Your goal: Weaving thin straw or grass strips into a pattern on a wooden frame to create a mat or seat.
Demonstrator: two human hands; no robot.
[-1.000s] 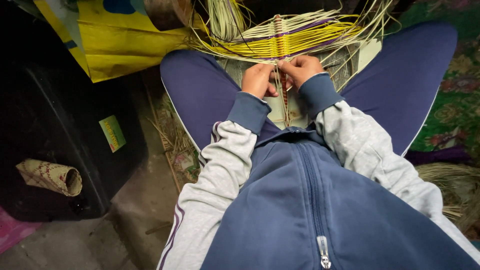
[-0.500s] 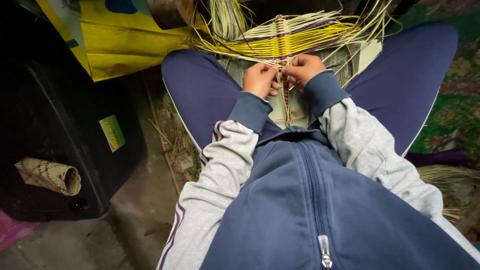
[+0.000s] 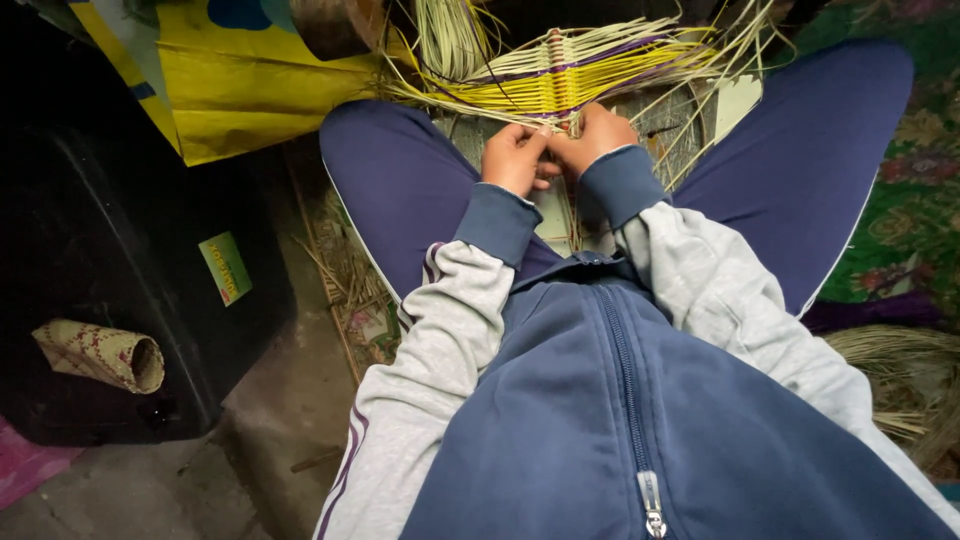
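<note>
A half-woven piece of pale, yellow and purple straw strips (image 3: 570, 75) lies between my knees, its loose ends fanning out left and right. Its narrow woven band runs down the middle toward my lap. My left hand (image 3: 513, 158) and my right hand (image 3: 598, 135) meet at the near edge of the weave, fingers pinched on the strips there. Both wrists wear blue cuffs on grey sleeves. The fingertips are partly hidden behind each other.
A yellow bag (image 3: 235, 80) lies at the upper left. A black case (image 3: 130, 270) stands at the left with a rolled woven mat (image 3: 100, 355) on it. Loose straw (image 3: 895, 370) is piled at the right, on a green patterned cloth (image 3: 915, 220).
My two hands have moved closer together and slightly up toward the weave. The right hand has shifted left, covering the woven band below the weave.
</note>
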